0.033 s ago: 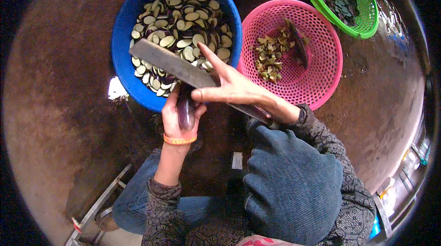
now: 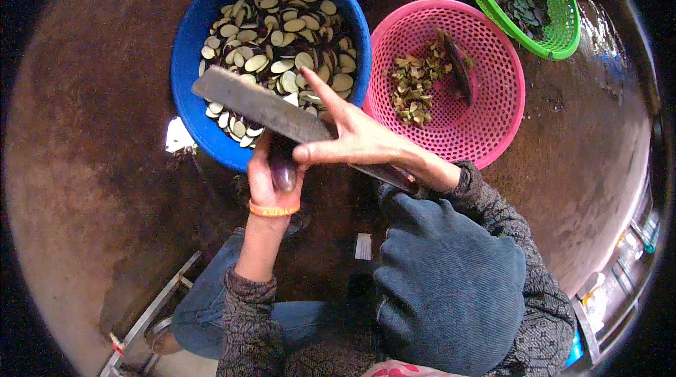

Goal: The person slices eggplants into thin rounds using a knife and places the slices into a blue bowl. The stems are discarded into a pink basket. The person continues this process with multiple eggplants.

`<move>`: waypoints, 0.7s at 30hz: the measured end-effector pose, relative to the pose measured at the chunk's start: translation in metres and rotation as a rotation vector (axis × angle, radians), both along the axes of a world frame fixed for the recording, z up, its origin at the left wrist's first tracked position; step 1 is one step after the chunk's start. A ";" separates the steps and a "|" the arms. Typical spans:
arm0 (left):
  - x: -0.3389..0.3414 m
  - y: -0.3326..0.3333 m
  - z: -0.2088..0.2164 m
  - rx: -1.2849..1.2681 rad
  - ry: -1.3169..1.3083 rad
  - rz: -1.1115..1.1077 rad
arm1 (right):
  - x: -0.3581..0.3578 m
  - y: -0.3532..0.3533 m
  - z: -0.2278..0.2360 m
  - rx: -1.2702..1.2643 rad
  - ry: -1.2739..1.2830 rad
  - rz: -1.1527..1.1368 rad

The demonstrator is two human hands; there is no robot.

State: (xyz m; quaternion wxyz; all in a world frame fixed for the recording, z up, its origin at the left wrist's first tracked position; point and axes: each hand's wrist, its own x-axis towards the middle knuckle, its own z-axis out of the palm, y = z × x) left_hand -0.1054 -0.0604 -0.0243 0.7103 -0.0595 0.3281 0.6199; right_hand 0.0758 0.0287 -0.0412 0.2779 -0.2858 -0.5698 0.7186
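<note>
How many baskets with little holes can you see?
2. The pink basket is beside the big blue tub, and the green basket is at the top right. More may hide beyond the top edge.

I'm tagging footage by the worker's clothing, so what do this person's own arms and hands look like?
Both the left hand and right hand are ungloved. An orange wristband with yellowish lettering circles the left wrist. The left sleeve and right sleeve are dark grey and black, with a geometric pattern.

Dim and grainy; floor [image 2: 602,33] glares at upper right; edges curve into black
</note>
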 end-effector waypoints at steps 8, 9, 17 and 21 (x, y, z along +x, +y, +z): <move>-0.004 0.004 -0.012 0.214 0.230 -0.097 | 0.002 -0.009 0.005 0.123 0.017 0.056; 0.000 0.001 -0.008 0.239 0.188 -0.113 | 0.000 -0.008 0.003 0.134 0.007 0.031; 0.012 -0.001 0.005 -0.112 0.108 -0.188 | -0.001 -0.002 -0.013 -0.044 -0.048 0.032; 0.008 -0.002 0.003 -0.076 0.010 -0.251 | -0.002 -0.001 -0.015 -0.269 -0.063 0.064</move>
